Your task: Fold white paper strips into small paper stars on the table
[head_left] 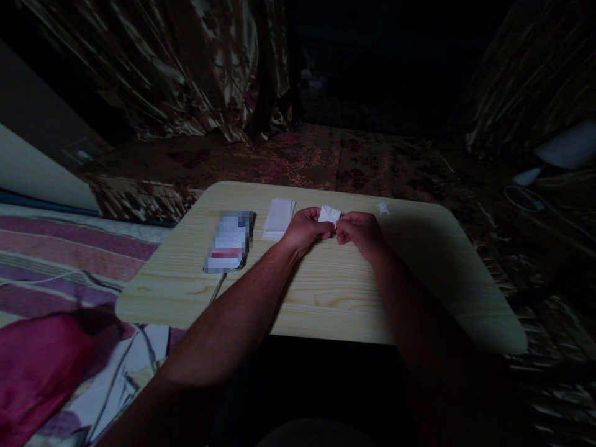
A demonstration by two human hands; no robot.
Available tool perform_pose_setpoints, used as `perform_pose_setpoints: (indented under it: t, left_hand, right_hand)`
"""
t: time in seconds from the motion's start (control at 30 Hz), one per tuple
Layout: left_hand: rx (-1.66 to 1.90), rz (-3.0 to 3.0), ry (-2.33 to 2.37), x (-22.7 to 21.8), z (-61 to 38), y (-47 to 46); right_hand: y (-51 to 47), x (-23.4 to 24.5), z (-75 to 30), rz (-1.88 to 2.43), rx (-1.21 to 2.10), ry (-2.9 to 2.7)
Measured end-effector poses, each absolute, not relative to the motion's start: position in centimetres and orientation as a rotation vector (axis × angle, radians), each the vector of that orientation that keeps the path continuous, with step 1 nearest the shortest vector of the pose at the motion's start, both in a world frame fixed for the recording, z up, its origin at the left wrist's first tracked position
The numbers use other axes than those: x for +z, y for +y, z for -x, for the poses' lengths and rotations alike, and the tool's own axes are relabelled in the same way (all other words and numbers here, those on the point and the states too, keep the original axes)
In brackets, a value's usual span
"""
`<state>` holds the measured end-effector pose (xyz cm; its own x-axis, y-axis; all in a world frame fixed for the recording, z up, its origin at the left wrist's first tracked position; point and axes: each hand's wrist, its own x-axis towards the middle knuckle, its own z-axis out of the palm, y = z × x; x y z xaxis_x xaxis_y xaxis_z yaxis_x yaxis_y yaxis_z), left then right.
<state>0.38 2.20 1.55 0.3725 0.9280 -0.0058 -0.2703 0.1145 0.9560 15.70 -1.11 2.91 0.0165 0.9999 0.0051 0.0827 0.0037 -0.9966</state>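
Note:
Both of my hands meet above the far middle of a small light wooden table [326, 292]. My left hand [305, 228] and my right hand [361, 233] are closed, pinching a small folded white paper [329, 215] between them, its folded point showing above my fingers. A stack of white paper sheets [279, 217] lies just left of my left hand. A tiny folded white paper piece [383, 208] rests on the table to the right, near the far edge.
A phone [229, 243] lies on the table's left part with a cable [216, 288] running off the near edge. Striped bedding [69, 261] and red cloth [41, 366] lie at the left. Patterned curtains [177, 68] and a floral carpet [326, 158] fill the dim background.

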Motion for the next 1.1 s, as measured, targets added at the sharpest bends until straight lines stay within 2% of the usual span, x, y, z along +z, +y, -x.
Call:
perform_pose_setpoints:
  t: [0.93, 1.1]
  left_hand:
    - [1.008, -1.093, 0.747, 1.68, -0.36, 2.2]
    - [1.053, -1.095, 0.754, 1.53, -0.67, 2.1]
  right_hand:
    - [-1.49, 3.34, -15.56, 1.279, 1.118, -1.297]
    - [-1.53, 3.38, -15.47, 1.301, 1.025, -1.324]
